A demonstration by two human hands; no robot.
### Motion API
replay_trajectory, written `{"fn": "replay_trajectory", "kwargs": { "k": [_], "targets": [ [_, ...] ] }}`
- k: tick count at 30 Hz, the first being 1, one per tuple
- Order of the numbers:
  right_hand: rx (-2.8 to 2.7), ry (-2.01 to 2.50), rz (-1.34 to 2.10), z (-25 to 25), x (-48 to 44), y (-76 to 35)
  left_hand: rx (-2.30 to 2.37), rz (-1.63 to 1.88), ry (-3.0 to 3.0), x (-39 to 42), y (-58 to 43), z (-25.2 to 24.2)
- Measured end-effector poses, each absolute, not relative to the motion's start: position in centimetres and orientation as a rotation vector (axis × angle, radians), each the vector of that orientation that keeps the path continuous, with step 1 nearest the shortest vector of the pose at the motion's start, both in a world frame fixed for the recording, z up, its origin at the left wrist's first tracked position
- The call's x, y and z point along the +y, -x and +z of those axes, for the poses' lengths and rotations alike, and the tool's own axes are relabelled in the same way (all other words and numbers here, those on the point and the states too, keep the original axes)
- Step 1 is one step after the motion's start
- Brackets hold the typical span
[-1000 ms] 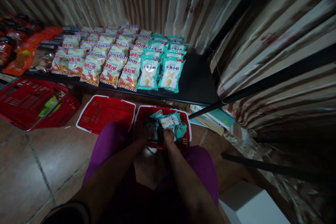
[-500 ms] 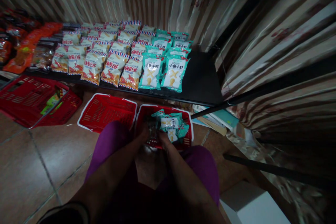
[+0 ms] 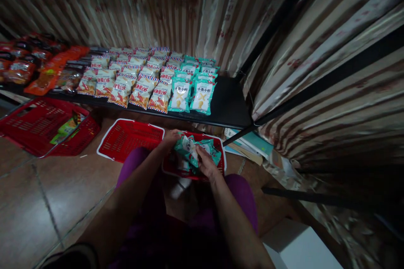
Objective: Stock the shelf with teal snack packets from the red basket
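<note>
Between my two hands a teal-and-white snack bag (image 3: 187, 148) is held just above a red basket (image 3: 223, 157) with a pale rim. My left hand (image 3: 172, 138) grips the bag at its left end. On the other end, the fingers of my right hand (image 3: 205, 160) are closed. More teal snack bags (image 3: 213, 148) lie loose in the basket, partly hidden by my hands. On the black shelf (image 3: 229, 101) ahead, teal snack bags (image 3: 202, 96) stand in two columns, beside rows of white-and-orange snack bags (image 3: 143, 90).
Left of my basket sits another red basket (image 3: 126, 136), then a third red basket (image 3: 34, 122) holding a few green packets. Orange packages (image 3: 47, 77) fill the shelf's left part. Black rack poles (image 3: 284, 111) cross on the right. A white box (image 3: 311, 248) stands at lower right.
My hands have come up from low inside the basket, with a teal snack bag now plainly visible between them. The view has shifted slightly.
</note>
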State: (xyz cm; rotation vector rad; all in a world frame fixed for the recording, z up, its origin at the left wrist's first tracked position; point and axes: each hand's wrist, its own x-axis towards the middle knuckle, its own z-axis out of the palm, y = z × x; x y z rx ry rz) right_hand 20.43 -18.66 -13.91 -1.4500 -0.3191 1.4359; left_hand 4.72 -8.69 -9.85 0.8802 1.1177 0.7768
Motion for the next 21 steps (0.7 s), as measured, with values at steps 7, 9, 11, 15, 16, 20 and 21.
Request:
{"fn": "replay_trajectory", "kwargs": {
  "k": [7, 9, 11, 15, 16, 20, 21],
  "targets": [
    [-0.068, 1.337, 1.236, -10.5, -21.1, -18.0, 1.017, 0.87, -0.708, -11.4, -5.4, -7.1],
    [-0.062, 1.324, 1.172, -9.9, -21.8, -17.0, 0.961, 0.888, -0.675, -13.3, -5.7, -6.5],
    [-0.066, 1.32, 1.118, -9.4, -22.6, -16.1, 0.95, 0.908, -0.69, -14.9, -5.8, -5.8],
    [-0.151, 1.353, 1.041, -7.8, -23.6, -15.8, 0.975, 0.998, -0.704, -16.3, -5.7, -4.1],
    [-0.197, 1.364, 1.0, -7.2, -23.7, -16.1, 0.972, 1.006, -0.709, -16.3, -5.5, -3.7],
    [-0.412, 1.36, 0.89, -3.8, -22.7, -18.1, 0.881, 0.968, -0.806, -16.1, -4.7, -1.8],
    [-0.467, 1.336, 0.912, -2.8, -22.3, -18.6, 0.85, 0.946, -0.848, -16.2, -4.6, -1.3]
  ]
}}
